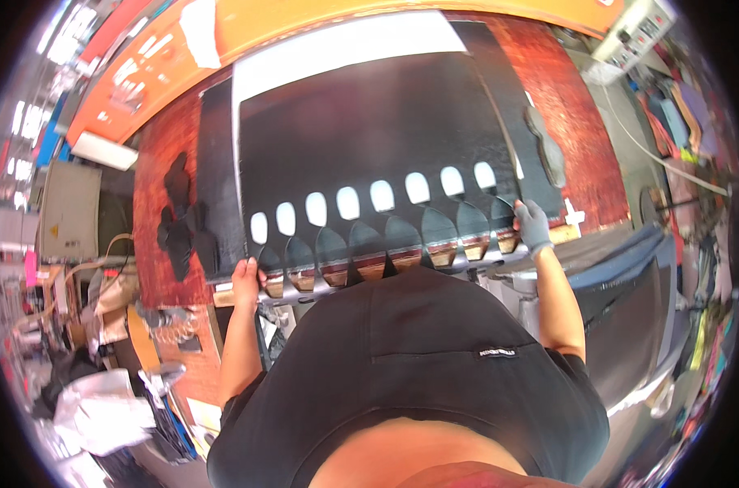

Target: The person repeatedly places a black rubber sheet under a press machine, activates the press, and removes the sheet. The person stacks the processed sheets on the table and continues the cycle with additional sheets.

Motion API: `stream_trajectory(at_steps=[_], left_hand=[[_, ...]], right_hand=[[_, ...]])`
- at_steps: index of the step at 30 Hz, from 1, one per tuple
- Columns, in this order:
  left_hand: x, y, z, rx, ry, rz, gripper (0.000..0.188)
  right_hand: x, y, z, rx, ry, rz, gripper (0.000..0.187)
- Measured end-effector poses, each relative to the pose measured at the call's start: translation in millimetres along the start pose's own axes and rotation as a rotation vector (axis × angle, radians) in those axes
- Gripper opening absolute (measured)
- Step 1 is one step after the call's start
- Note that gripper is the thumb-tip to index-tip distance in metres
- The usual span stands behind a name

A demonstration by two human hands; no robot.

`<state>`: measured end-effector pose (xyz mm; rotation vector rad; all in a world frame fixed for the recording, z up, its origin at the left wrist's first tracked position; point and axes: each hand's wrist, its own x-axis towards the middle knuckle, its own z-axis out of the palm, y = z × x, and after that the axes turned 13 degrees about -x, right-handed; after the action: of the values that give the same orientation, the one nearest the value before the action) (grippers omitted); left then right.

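Note:
A broad black sheet point(369, 114) lies in front of me, with a row of rounded cutouts along its near part that show white. Its near edge is scalloped into large curved gaps. At the near left corner, my bare left hand point(246, 281) is closed on the sheet's edge. My right hand point(534, 228), in a grey glove, pinches the near right corner, thumb and fingers at the edge. A white sheet point(361, 37) shows beyond the black one and along its left side. Black sole-shaped pieces lie left point(177, 179) and right point(546, 146).
The worn red table point(585, 122) carries a dark board beneath the sheets. An orange machine beam point(264, 32) spans the far side, with a control box point(636, 37) at far right. Stacked dark sheets point(622, 301) stand at right, and a grey cabinet point(68, 211) at left.

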<state>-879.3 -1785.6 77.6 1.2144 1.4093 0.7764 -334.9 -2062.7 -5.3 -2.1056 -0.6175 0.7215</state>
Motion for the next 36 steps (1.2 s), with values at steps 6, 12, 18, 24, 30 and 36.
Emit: stream_trajectory(at_steps=[6, 12, 18, 24, 30, 36], left_hand=[[13.9, 19.5, 17.6, 0.737, 0.252, 0.416, 0.046], [59.2, 79.5, 88.0, 0.889, 0.115, 0.933, 0.056], [154.9, 112.2, 107.6, 0.941, 0.061, 0.752, 0.06], [251.9, 148.6, 124.1, 0.792, 0.08, 0.392, 0.078], [284.3, 135.1, 114.0, 0.314, 0.02, 0.354, 0.06], [318.2, 152.0, 103.0, 0.208, -0.062, 0.212, 0.043]], right_hand=[[57.8, 16.3, -67.2, -0.525, 0.536, -0.205, 0.049], [128.3, 19.6, -78.1, -0.771, 0.35, 0.058, 0.072], [144.0, 7.9, -64.1, -0.812, 0.371, -0.016, 0.067], [121.3, -32.0, -30.8, -1.103, 0.63, 0.199, 0.063], [88.1, -73.5, 44.8, -0.887, 0.56, -0.436, 0.037], [78.5, -94.8, 59.8, -0.977, 0.621, -0.378, 0.035]])
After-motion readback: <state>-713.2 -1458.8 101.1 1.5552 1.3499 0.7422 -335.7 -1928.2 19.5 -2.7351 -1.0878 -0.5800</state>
